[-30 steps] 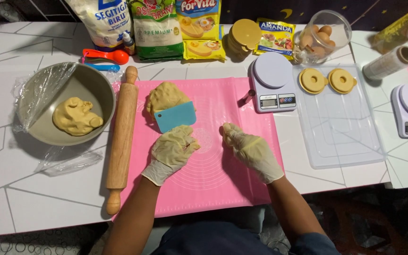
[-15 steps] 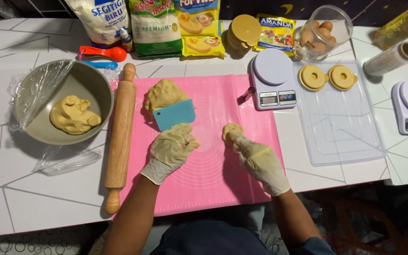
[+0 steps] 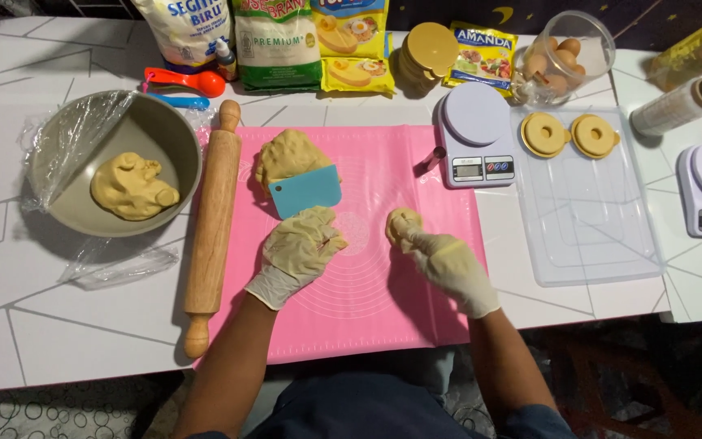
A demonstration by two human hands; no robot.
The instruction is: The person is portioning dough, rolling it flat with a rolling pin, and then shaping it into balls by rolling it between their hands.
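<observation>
At the far left, a grey bowl (image 3: 58,207) half covered with plastic wrap (image 3: 71,142) held a lump of yellow dough (image 3: 132,187). Just right of it a wooden rolling pin (image 3: 211,232) lay lengthwise along the edge of a pink mat (image 3: 367,301). On the mat's upper part sat a bigger mound of dough (image 3: 286,154) with a light blue scraper (image 3: 306,190) resting against its near side. Below the scraper, the gloved left hand (image 3: 298,252) rested on the mat, fingers loosely curled, nothing gripped. Beside it, the gloved right hand (image 3: 448,268) had its fingertips closed on a small piece of dough (image 3: 402,228) sitting on the mat. Further right stood a white kitchen scale (image 3: 474,134), then a clear tray (image 3: 587,228) carrying two dough rings (image 3: 570,135).
</observation>
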